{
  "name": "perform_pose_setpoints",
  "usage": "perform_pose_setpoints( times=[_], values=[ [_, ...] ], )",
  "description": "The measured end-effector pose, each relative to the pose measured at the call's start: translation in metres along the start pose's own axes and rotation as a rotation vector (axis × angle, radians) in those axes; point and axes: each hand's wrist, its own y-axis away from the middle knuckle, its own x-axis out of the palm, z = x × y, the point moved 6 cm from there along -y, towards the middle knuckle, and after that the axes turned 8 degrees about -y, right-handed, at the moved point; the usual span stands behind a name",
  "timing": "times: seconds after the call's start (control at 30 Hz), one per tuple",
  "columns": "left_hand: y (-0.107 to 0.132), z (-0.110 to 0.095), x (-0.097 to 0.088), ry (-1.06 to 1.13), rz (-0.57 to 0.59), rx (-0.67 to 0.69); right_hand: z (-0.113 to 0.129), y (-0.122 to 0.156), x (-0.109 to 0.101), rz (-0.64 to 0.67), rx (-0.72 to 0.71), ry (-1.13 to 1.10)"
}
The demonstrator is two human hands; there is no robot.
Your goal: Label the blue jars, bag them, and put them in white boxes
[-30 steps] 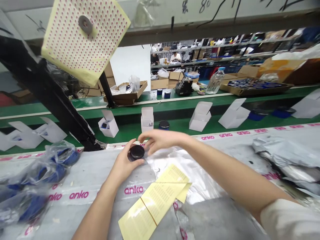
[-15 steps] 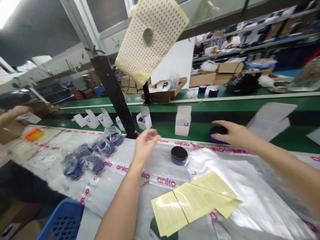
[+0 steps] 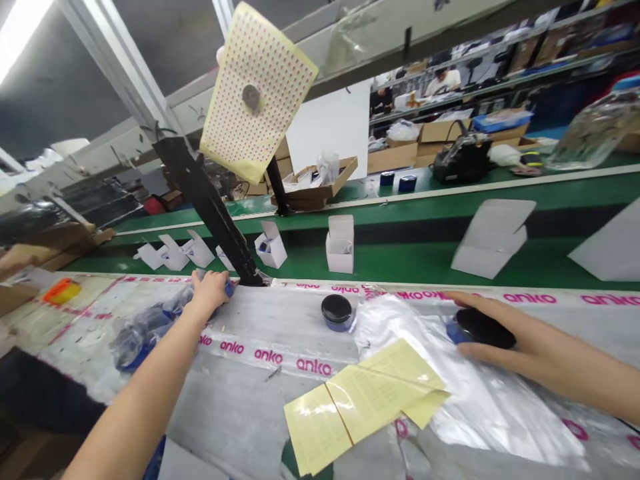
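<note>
My right hand [image 3: 520,340] grips a round blue item with a glossy black top [image 3: 484,328], thumb on the near side and fingers on the far side, above the white plastic bags [image 3: 450,393]. Over at the left, my left hand [image 3: 213,290] is curled over a blue item in clear plastic [image 3: 229,288], partly hidden by the fingers. Several more bagged blue items [image 3: 135,340] lie beside that forearm. Between my hands, another black-topped blue item [image 3: 337,312] sits on the table. Yellow printed sheets [image 3: 370,400] overlap the white bags.
Open white boxes [image 3: 340,253] stand along the green conveyor [image 3: 405,260] behind the table. A black post [image 3: 200,207] rises at the table edge, with a dotted yellow sheet [image 3: 260,87] hanging nearby. An orange tape dispenser [image 3: 61,291] lies far left.
My right hand has brought the black-topped item from the conveyor edge to over the white bags. My left hand has moved left onto the bagged items. The view has shifted.
</note>
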Motion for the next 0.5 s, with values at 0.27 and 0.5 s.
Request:
perform_pose_setpoints(
  times=[0.27,0.5],
  values=[
    [0.009,-0.009,-0.003,-0.240,0.096,0.193,0.004,0.010,0.000,-0.014,-0.017,-0.034],
    [0.015,-0.013,0.005,-0.234,0.252,0.273,0.014,0.014,0.000,-0.014,-0.065,-0.014]
  ],
)
